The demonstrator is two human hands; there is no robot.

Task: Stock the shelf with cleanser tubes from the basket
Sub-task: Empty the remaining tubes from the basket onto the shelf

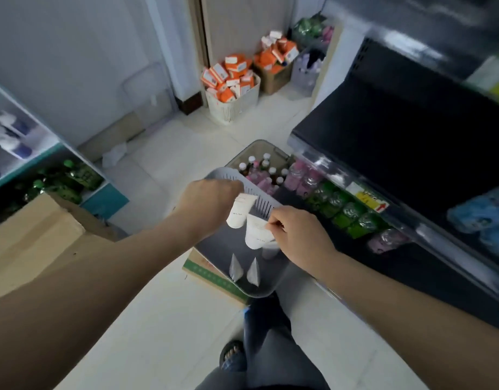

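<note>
Cleanser tubes [237, 213] hang near-vertical, caps down, left hand [211, 204] gripping one, right hand [299, 235] another

Clear bin [266, 144] of brown and pink bottles [266, 164] on pale tiled floor [169, 305]; far behind it, white slatted crate [234, 108] heaped with orange boxes [228, 74], brown carton [273, 78] of the same just beside; crumpled white paper [114, 153] to bin's left; further left, teal rack [107, 199] with green packs [62, 184]; big cardboard box [31, 237] nearer than that; green bottles [347, 212] right of bin.
</note>
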